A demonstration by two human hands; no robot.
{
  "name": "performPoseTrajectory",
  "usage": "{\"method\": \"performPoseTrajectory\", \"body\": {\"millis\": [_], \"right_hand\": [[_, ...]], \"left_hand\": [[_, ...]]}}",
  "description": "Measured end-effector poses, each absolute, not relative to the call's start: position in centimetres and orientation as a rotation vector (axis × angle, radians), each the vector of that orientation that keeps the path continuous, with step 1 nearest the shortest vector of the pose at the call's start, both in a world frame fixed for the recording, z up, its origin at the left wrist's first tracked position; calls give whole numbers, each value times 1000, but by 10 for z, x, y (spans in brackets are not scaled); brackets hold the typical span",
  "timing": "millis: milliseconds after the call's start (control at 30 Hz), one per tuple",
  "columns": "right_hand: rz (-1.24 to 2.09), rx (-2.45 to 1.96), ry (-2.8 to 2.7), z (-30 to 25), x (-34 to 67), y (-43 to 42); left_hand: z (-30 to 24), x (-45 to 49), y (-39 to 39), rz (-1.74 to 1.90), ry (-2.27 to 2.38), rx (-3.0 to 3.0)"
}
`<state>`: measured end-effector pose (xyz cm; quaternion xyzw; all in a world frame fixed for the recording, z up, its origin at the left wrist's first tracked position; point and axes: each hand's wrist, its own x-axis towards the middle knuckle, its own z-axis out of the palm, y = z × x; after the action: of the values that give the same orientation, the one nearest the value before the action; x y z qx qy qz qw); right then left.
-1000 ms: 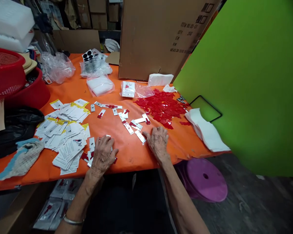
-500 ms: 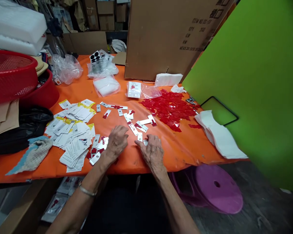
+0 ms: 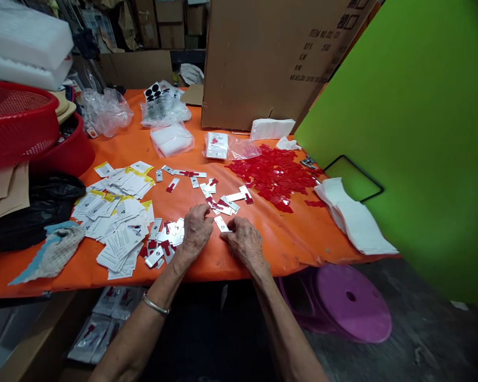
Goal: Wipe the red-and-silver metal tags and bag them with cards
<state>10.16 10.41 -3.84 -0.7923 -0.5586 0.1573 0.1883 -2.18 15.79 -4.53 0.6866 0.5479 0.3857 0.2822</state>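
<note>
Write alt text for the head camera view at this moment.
A person's left hand and right hand rest on an orange table, with a small white strip between them. A heap of red pieces lies beyond, and paper slips are scattered to the left.

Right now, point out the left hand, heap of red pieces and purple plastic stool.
Left hand (image 3: 197, 231), head view, back of the hand.
Heap of red pieces (image 3: 273, 178), head view, middle of the heap.
Purple plastic stool (image 3: 352, 302), head view, round seat top.

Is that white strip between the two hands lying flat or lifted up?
Flat: the white strip lies on the orange table cover, its near end by the right hand, with no gap showing beneath it.
</note>
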Motion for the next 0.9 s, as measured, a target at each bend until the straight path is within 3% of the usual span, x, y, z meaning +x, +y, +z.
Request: {"method": "performPoseTrajectory", "body": {"millis": [133,333,500,633,900], "right_hand": [[513,-1984,-1492,-45,118,119],[459,-2049,-1497,-39,141,119],[744,-2174,-1709,-20,128,80],[627,-2357,-1789,-14,108,68],[555,-2248,-1879,-25,115,67]], "left_hand": [[-42,-10,156,764,1365,2234],[-31,-5,150,436,1349,2421],[-34,-15,158,549,1362,2203],[-37,-17,170,618,1436,2152],[-41,-10,165,326,1084,2547]]}}
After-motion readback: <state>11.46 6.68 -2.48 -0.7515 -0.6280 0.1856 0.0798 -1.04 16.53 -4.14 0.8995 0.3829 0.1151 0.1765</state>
